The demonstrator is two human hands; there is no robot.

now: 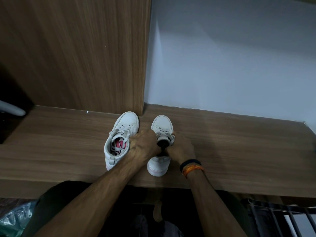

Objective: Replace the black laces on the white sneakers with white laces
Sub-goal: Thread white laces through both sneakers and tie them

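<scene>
Head view: left hand (144, 144), right hand (181, 148) grip right sneaker (159, 165).

A home storage nook: wood-grain shelf (239, 151), wooden cabinet panel (77, 48), plain white wall (230, 57).

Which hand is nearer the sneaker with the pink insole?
Left. The left hand lies against the right edge of the pink-insole sneaker while reaching to the other sneaker. The right hand is on that other sneaker's far side.
</scene>
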